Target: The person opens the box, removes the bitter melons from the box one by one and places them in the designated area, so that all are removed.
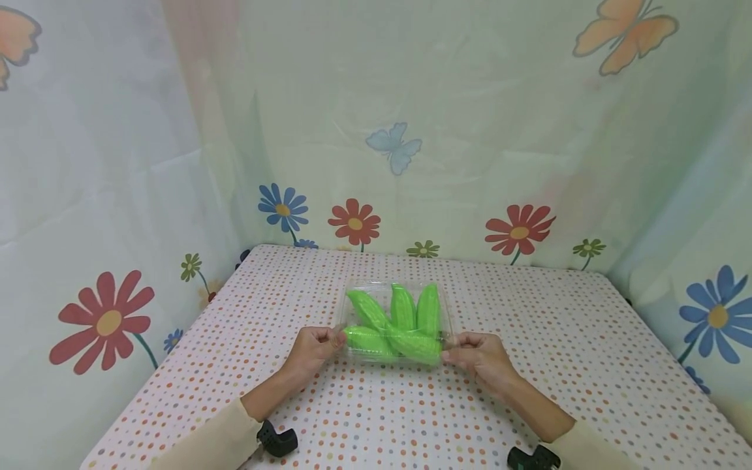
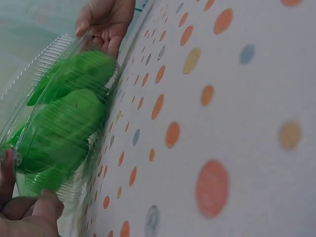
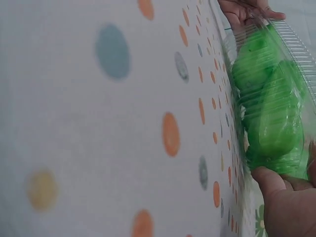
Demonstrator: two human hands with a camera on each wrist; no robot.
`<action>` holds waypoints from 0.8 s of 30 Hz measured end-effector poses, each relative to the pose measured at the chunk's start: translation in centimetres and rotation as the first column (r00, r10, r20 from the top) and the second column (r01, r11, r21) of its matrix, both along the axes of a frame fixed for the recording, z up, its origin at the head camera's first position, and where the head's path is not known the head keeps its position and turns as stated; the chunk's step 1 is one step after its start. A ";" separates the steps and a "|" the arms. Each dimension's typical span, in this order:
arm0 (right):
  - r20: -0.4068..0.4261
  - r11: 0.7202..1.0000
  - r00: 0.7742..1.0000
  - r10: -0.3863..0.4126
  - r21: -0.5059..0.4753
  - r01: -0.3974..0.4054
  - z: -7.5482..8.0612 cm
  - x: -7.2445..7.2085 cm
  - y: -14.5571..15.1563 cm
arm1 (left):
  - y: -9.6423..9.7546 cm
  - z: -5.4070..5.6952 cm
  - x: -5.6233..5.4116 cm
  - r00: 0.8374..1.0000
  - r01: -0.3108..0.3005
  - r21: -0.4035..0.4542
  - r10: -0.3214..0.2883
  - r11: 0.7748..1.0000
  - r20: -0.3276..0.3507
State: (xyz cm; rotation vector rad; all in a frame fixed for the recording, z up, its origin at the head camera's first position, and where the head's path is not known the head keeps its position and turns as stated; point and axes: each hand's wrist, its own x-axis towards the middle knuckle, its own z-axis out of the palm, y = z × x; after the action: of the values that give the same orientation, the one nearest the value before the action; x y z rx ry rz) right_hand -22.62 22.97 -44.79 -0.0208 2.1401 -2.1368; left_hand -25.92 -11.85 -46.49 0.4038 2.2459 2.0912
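Note:
A clear plastic clamshell container (image 1: pixel 376 284) lies between both hands on the table, its ribbed side wall showing in the left wrist view. Inside are several bright green, long, tapered, ridged pieces (image 1: pixel 403 307), some lying across others; their exact kind cannot be told. My left hand (image 1: pixel 313 352) pinches the container's left side near the front corner. At the opposite side my right hand (image 1: pixel 483 360) pinches it the same way, with the thumb (image 3: pixel 269 180) against the near wall. Clear plastic covers the green pieces in both wrist views.
A white tablecloth with coloured dots (image 1: pixel 388 418) covers the table. Behind and on both sides hang pale curtains (image 1: pixel 440 98) printed with flowers and butterflies. Dark devices (image 1: pixel 277 440) sit at both wrists. A small dark object (image 1: pixel 243 256) shows at the table's far left corner.

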 end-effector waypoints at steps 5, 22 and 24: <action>-0.018 0.999 0.999 0.027 0.042 -0.026 0.2 0.1 0.0 | 0.0 0.2 -0.1 1.000 0.020 -0.027 -0.021 0.999 -0.015; -0.367 0.895 0.921 0.130 0.443 0.050 2.2 0.2 0.5 | -0.6 2.2 -0.7 0.998 0.057 -0.122 -0.055 0.991 0.017; -0.429 0.868 0.899 0.092 0.476 0.138 2.5 0.1 0.4 | -0.7 2.8 -1.0 0.998 0.050 -0.116 -0.046 0.992 0.038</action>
State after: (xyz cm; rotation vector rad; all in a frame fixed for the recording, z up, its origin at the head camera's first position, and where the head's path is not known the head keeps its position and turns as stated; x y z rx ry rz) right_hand -22.51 23.38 -42.29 -0.4774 2.9036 -1.6283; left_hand -26.93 -12.50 -43.69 0.4060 2.3006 1.9164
